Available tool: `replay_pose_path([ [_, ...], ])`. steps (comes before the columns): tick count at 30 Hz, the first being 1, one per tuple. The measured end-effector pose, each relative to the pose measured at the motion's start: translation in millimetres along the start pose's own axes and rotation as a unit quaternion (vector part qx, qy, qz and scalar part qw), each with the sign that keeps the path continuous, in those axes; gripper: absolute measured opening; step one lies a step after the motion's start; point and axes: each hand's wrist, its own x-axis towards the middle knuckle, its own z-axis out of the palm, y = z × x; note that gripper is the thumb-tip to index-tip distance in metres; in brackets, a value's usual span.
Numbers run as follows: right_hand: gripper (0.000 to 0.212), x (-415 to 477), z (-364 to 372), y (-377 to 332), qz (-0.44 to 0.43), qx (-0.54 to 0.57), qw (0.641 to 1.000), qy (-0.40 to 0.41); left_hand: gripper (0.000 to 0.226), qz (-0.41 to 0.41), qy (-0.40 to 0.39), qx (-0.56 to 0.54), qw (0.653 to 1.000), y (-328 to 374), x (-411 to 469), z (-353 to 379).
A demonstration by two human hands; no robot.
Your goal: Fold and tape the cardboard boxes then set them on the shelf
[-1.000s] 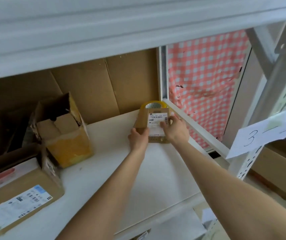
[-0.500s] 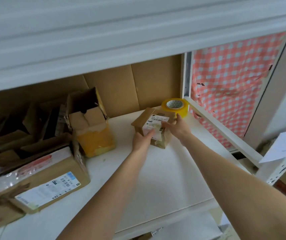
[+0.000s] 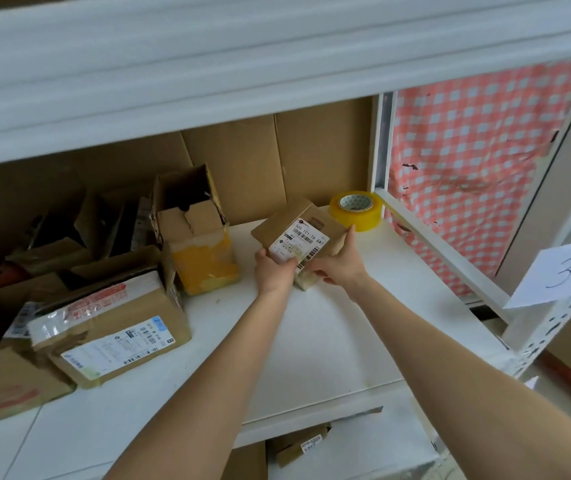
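Cardboard is what you have in both hands: the small box (image 3: 306, 218), closed and carrying a white shipping label, sits tilted low over the white shelf (image 3: 329, 341) towards its back right, just beside the yellow tape roll (image 3: 355, 211). Your left hand (image 3: 273, 271) curls round the near left corner with the thumb on the label. Your right hand (image 3: 337, 268) clasps the right side, fingers stretched up the edge and thumb tucked at the lower corner. This looks like the setting-down step, so level the box before you let go, lower it until the whole base meets the board, and slide it clear of the tape roll so the roll stays reachable for the next box. Leave a gap from the open box (image 3: 197, 244) on the left, whose flaps stand up and could catch. Release one hand at a time once the box sits flat. The underside is hidden, so you cannot tell whether the lowest corner already touches the shelf. The seams are not clear enough to confirm tape along them. The small print on the label is unreadable. Deep shadow covers the clutter at the far left, behind the larger labelled box (image 3: 110, 327).
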Motion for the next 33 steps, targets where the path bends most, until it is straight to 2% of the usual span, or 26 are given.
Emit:
replay_pose_path([
  [2, 0.13, 1, -8, -2, 0.0, -0.078, 0.996, 0.033, 0.048, 0.033, -0.005, 0.02, 0.999, -2, -3, -1],
  [3, 0.124, 1, -13, -2, -0.015, -0.117, 0.992, 0.042, 0.047, 0.046, -0.013, 0.028, 0.998, -2, -5, 0],
  [5, 0.094, 0, -19, -2, -0.055, -0.152, 0.986, 0.043, 0.047, 0.064, -0.03, 0.031, 0.997, -3, -11, 3],
  [7, 0.065, -3, -21, 0, -0.07, -0.131, 0.986, 0.079, 0.049, 0.07, -0.029, 0.04, 0.996, -7, -16, 3],
  [9, 0.068, -6, -24, 2, -0.057, -0.116, 0.985, 0.111, 0.055, 0.069, -0.016, 0.061, 0.996, -10, -21, -4],
  [12, 0.087, -12, -23, 3, -0.036, -0.114, 0.99, 0.071, 0.06, 0.132, 0.014, 0.075, 0.988, -10, -34, -23],
  [16, 0.07, -31, 3, 6, -0.068, -0.081, 0.994, 0.024, 0.06, 0.205, 0.083, 0.11, 0.969, -17, -59, -53],
  [18, 0.056, -41, 22, 12, -0.078, -0.094, 0.992, 0.021, 0.049, 0.184, 0.115, 0.153, 0.964, -28, -69, -70],
  [21, 0.043, -52, 52, 26, -0.073, -0.164, 0.984, -0.008, 0.035, 0.129, 0.117, 0.207, 0.963, -47, -79, -94],
  [25, 0.041, -58, 79, 28, -0.059, -0.181, 0.982, -0.007, 0.047, 0.103, 0.085, 0.15, 0.98, -48, -83, -108],
  [28, 0.038, -62, 92, 23, -0.062, -0.201, 0.978, -0.016, 0.055, 0.095, 0.076, 0.161, 0.979, -44, -86, -112],
  [33, 0.045, -66, 105, 20, -0.058, -0.197, 0.978, -0.023, 0.052, 0.12, 0.075, 0.189, 0.972, -48, -96, -128],
])
